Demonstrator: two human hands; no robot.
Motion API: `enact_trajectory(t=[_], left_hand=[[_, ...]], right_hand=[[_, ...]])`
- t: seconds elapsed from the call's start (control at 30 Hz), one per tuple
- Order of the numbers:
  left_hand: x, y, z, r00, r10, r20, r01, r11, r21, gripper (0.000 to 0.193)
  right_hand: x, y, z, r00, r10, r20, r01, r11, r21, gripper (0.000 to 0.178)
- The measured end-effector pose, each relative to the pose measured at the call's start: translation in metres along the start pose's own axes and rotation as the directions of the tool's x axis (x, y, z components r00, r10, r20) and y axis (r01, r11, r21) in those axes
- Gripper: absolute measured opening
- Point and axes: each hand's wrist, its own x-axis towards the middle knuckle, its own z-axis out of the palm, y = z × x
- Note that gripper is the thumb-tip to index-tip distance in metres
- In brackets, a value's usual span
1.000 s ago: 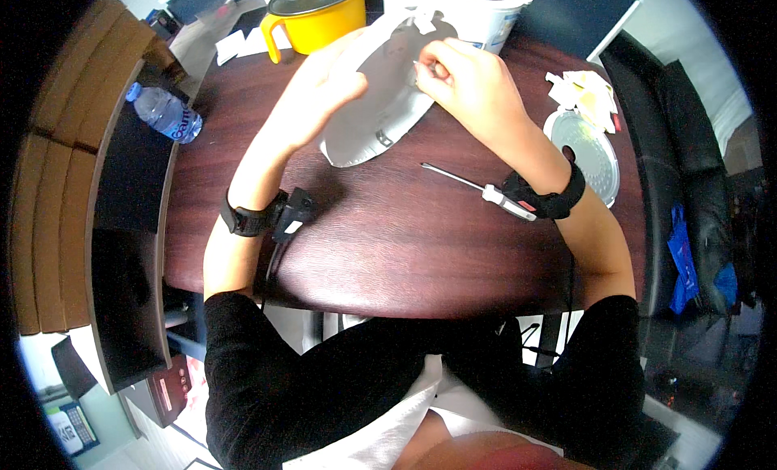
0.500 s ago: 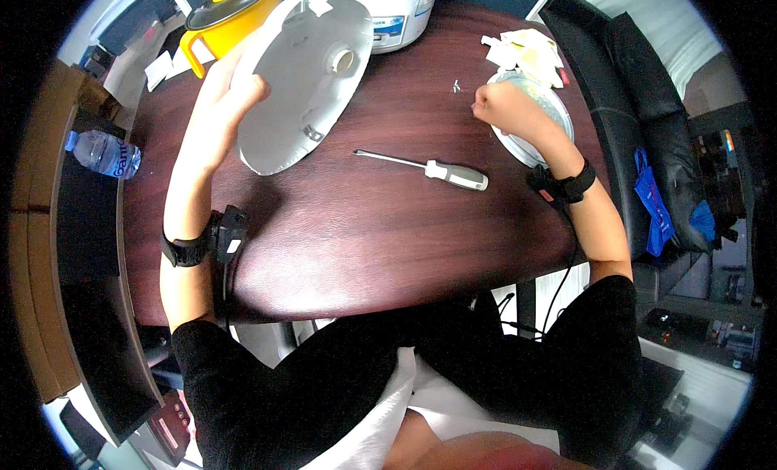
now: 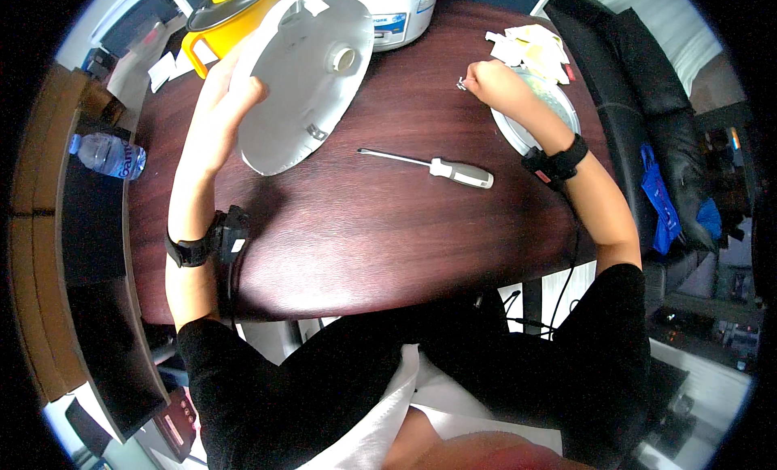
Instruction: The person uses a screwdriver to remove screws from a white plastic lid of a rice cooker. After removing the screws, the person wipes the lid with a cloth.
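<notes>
A dark red-brown wooden surface lies below both hands. Beyond the left fingers and to their right stands a white bucket, with a printed blue-and-white label; its inside is out of view. The left hand grips a tilted silver round cover by its left edge, thumb over the rim. Just beyond these fingers is a yellow pot, its black lid hiding the contents. A grey round lid lies partly under the right hand. Left of the left fingers, a clear bottle carries dark lettering. Nearer the person than the right fingers lies a flat-blade screwdriver. The right fingers are curled narrow at small metal pieces; I cannot tell if they hold any.
</notes>
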Motion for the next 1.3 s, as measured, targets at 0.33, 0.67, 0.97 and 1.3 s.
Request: enact_trajectory(t=[0.33, 0.67, 0.97, 1.3], left_hand=[[-0.001, 0.01, 0.001, 0.989, 0.15, 0.006, -0.15, 0.983, 0.107, 0.062], [-0.025, 0.043, 0.05, 0.935, 0.154, 0.319, -0.337, 0.669, 0.663, 0.08], [-0.018, 0.029, 0.039, 0.869, 0.144, 0.473, -0.387, 0.793, 0.47, 0.068], [0.0, -0.015, 0.008, 0.893, -0.057, 0.447, -0.191, 0.851, 0.49, 0.039]], right_hand=[[-0.048, -0.088, -0.056, 0.984, 0.039, 0.175, -0.156, 0.673, 0.723, 0.024], [-0.027, -0.134, -0.045, 0.953, -0.161, 0.258, -0.301, -0.379, 0.875, 0.055], [-0.036, -0.129, -0.03, 0.931, -0.072, 0.358, -0.356, -0.394, 0.847, 0.023], [-0.035, -0.134, -0.023, 0.942, -0.085, 0.325, -0.336, -0.225, 0.915, 0.036]])
